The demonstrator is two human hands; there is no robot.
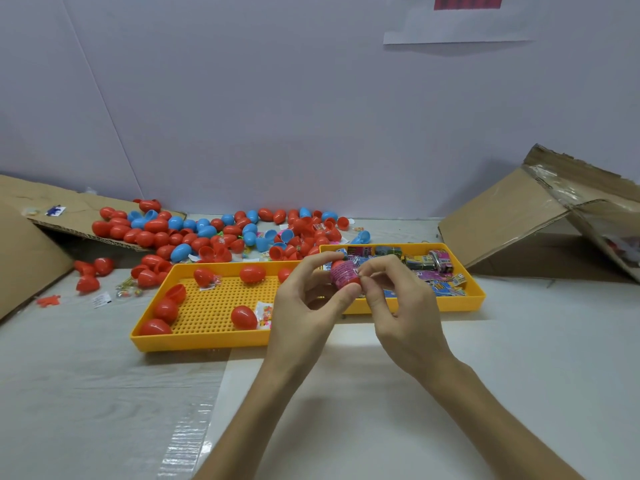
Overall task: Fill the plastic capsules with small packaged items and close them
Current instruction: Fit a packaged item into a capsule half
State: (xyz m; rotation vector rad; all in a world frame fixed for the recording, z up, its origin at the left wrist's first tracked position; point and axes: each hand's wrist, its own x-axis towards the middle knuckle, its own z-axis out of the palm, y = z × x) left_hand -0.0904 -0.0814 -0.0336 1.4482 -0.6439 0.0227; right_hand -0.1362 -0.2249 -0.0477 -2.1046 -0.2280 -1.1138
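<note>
Nearest: a white paper sheet on the pale grey table, both forearms reaching in over it.

Left hand: thumb and fingers curled round a red plastic capsule, held above the tray edge, off the table. Right hand: fingertips pinched on a small pink printed packet that sits against the capsule. The two hands meet at it. How far the packet is seated inside, cannot tell.

Behind the hands, left: yellow perforated plastic tray holding several loose red egg-shaped capsules, one beside a clear packet of coloured bits.

Right, touching it: second yellow plastic tray filled with small printed packaged items, mixed colours, lying jumbled.

Further back: heap of red and blue plastic capsules spread across the table, some closed, some as open halves. A few red strays lie to the left on the table.

Flanks: flattened brown cardboard on the left; tilted brown cardboard box with clear tape on the right.

Far: plain white wall, with a white paper notice near the top.
</note>
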